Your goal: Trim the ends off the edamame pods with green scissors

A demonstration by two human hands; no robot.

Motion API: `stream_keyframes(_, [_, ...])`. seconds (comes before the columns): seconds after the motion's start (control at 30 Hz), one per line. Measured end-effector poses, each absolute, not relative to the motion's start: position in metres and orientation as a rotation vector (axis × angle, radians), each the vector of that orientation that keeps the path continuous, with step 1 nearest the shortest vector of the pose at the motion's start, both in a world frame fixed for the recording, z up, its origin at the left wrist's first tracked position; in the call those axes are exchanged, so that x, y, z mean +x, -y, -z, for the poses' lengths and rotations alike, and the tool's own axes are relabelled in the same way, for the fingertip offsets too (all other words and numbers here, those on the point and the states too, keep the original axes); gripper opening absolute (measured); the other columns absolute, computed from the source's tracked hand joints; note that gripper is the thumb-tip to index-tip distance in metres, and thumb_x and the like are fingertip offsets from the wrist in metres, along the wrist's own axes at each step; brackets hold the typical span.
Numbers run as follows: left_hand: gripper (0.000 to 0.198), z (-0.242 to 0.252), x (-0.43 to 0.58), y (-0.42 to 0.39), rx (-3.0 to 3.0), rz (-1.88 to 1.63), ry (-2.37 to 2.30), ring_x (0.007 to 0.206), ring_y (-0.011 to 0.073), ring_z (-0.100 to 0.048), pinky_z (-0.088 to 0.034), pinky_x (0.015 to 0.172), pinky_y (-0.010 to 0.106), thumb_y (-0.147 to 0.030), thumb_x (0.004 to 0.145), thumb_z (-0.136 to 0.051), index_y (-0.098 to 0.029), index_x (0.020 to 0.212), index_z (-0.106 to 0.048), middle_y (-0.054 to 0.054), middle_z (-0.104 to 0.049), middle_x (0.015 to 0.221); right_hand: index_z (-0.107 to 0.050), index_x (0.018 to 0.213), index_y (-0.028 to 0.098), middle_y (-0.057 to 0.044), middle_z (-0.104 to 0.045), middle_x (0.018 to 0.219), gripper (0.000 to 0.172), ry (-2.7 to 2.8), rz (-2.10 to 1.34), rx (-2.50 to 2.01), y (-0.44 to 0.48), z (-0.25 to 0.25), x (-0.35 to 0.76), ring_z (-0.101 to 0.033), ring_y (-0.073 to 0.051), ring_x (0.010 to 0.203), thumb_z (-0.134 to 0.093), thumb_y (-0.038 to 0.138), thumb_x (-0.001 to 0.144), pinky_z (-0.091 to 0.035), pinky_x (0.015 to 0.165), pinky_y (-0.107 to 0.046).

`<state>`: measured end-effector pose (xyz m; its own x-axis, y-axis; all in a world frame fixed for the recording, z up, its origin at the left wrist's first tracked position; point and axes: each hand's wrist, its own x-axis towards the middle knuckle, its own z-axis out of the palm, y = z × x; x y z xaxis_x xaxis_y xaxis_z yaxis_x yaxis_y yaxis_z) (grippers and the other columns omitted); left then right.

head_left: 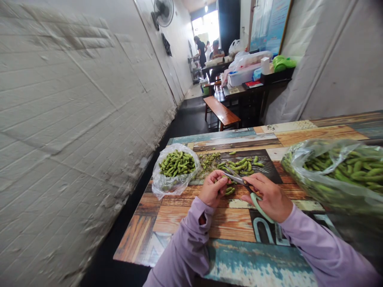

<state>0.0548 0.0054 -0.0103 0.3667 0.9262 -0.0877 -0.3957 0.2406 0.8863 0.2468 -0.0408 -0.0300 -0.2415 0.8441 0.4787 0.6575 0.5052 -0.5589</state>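
My right hand [271, 197] is closed round the pale green handles of a pair of scissors [259, 205]. Their metal blades point left and look slightly parted, close to the fingertips of my left hand [214, 187]. That hand pinches an edamame pod, mostly hidden by the fingers. Just beyond both hands, loose edamame pods [245, 164] lie in a pile on the table [206, 223]. Small green trimmings [209, 161] are scattered to their left. A clear plastic bag [158, 185] holding many edamame pods [177, 162] stands left of my left hand.
At the right, a larger plastic bag [323, 191] is full of edamame pods. A white wall [74, 119] runs along the left. Farther back are a wooden bench [221, 109], a table loaded with a plastic tub [243, 75] and bags, and several people.
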Motion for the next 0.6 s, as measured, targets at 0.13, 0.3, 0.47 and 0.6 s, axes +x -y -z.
stream_keyframes(0.13, [0.039, 0.011, 0.054, -0.006, 0.904, -1.013, -0.726, 0.036, 0.0002, -0.035, -0.019, 0.035, 0.015, -0.035, 0.061, -0.077, -0.015, 0.079, -0.049, -0.002, -0.061, 0.062, -0.058, 0.113, 0.022, -0.007, -0.061, 0.099, 0.036, 1.987, -0.347, -1.206, 0.041, 0.029, 0.248, -0.061, -0.017, 0.076, -0.062, 0.033, 0.079, -0.053, 0.067, -0.029])
stream_keyframes(0.3, [0.036, 0.01, 0.055, -0.005, 0.913, -1.016, -0.728, 0.036, -0.0001, -0.035, -0.02, 0.035, 0.015, -0.034, 0.063, -0.076, -0.014, 0.077, -0.05, -0.002, -0.06, 0.063, -0.058, 0.112, 0.021, -0.006, -0.061, 0.097, 0.033, 2.027, -0.33, -1.257, 0.043, 0.027, 0.248, -0.06, -0.016, 0.073, -0.059, 0.034, 0.081, -0.051, 0.066, -0.028])
stream_keyframes(0.47, [0.033, 0.007, 0.052, -0.007, 0.906, -1.036, -0.752, 0.039, 0.0012, -0.039, -0.019, 0.034, 0.014, -0.032, 0.063, -0.074, -0.015, 0.078, -0.049, 0.0, -0.062, 0.071, -0.058, 0.111, 0.02, -0.007, -0.061, 0.096, 0.032, 1.989, -0.274, -1.272, 0.043, 0.029, 0.249, -0.062, -0.018, 0.082, -0.057, 0.037, 0.084, -0.052, 0.072, -0.029])
stream_keyframes(0.6, [0.031, 0.001, 0.044, -0.012, 0.77, -1.096, -0.738, 0.043, 0.003, -0.042, -0.02, 0.033, 0.014, -0.029, 0.063, -0.069, -0.017, 0.081, -0.047, -0.001, -0.059, 0.075, -0.057, 0.111, 0.02, -0.007, -0.061, 0.097, 0.034, 1.939, -0.21, -1.296, 0.039, 0.033, 0.252, -0.062, -0.018, 0.079, -0.059, 0.039, 0.082, -0.052, 0.073, -0.031])
